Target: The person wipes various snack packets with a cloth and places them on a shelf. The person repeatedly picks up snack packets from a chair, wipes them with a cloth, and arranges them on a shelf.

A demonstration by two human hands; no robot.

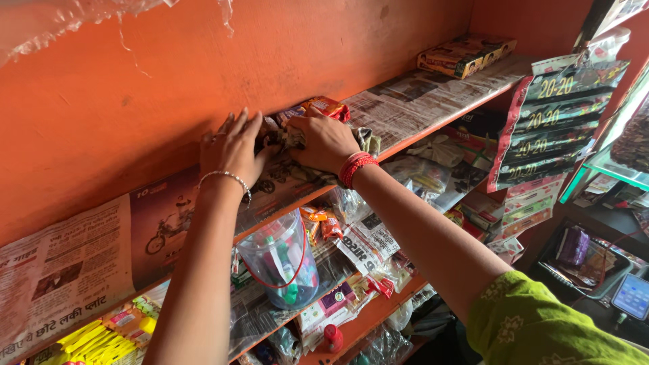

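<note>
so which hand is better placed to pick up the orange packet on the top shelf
Right, probably. The right hand rests on the cloth just beside the orange packet, almost touching it. The left hand lies flat farther along the shelf, away from the packet.

This is a small shop. Orange shelves (433, 128) run along an orange wall (135, 81), and old newspaper (61, 270) lies on them. The shelves hold many little things for sale: a flat box (466, 54), a clear jar (280, 260) full of small tubes, yellow packs (101, 341) and snack bags (321, 223). Strips of sachets (547, 128) hang at the side. A glass counter (612, 169) stands to the right.
</note>
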